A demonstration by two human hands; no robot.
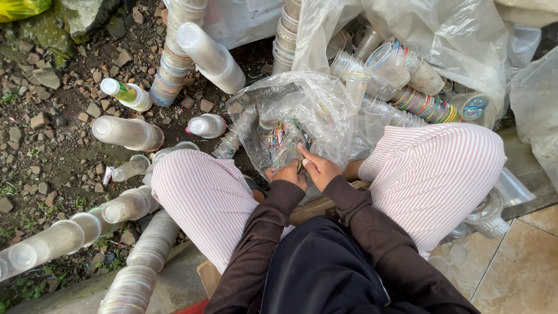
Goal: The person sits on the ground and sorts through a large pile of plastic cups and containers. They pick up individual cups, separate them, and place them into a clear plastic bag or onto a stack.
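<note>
Plainly, step in hand: sorting through a clear plastic bag [302, 110] of used cups; both hands meet at its mouth, between the knees.
Left hand [286, 173]: fingers curled closed, seemingly on the near lip of the bag; what lies under the fingers is hidden.
Right hand [318, 167]: just beside the left and touching it, fingers bent and pinched on something small and greenish at the bag's edge; it is too small to tell what it is.
Bag: directly ahead of the hands, crumpled, with coloured scraps and cup rims showing through the film.
Ahead and right of the hands: loose clear plastic cups [386, 64] and a nested row with coloured rims [424, 104], lying on a larger plastic sheet [459, 35].
Left of the hands: long nested stacks of cups [128, 132] lying on the stony ground [52, 116], well apart from the bag; more stacks [154, 241] close by the left knee.
Next move, as a judgement: the pinched piece needs to be freed while the other hand keeps the thin film from bunching; the bag looks flimsy and likely to slip.
</note>
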